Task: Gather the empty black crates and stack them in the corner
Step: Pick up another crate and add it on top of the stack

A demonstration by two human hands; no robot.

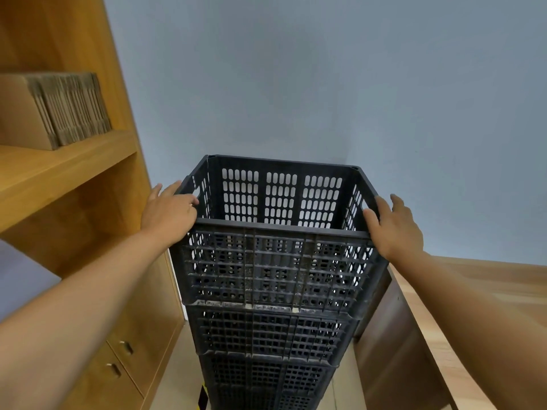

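A tall stack of black slatted crates (266,335) rises from the floor in the corner, against the blue-grey wall. The top crate (275,261) sits squarely on the ones beneath and looks empty inside. My left hand (167,211) rests on the crate's left rim, thumb hooked over the edge by the handle slot. My right hand (393,226) lies against the right rim with the fingers spread and the thumb on the front corner. Neither hand is closed tightly around the crate.
A wooden shelf unit (74,179) stands close on the left, with flattened cardboard boxes (59,110) on a shelf and cabinet doors (130,350) below. A wooden table (473,291) flanks the stack on the right. Pale floor (177,380) shows at the stack's base.
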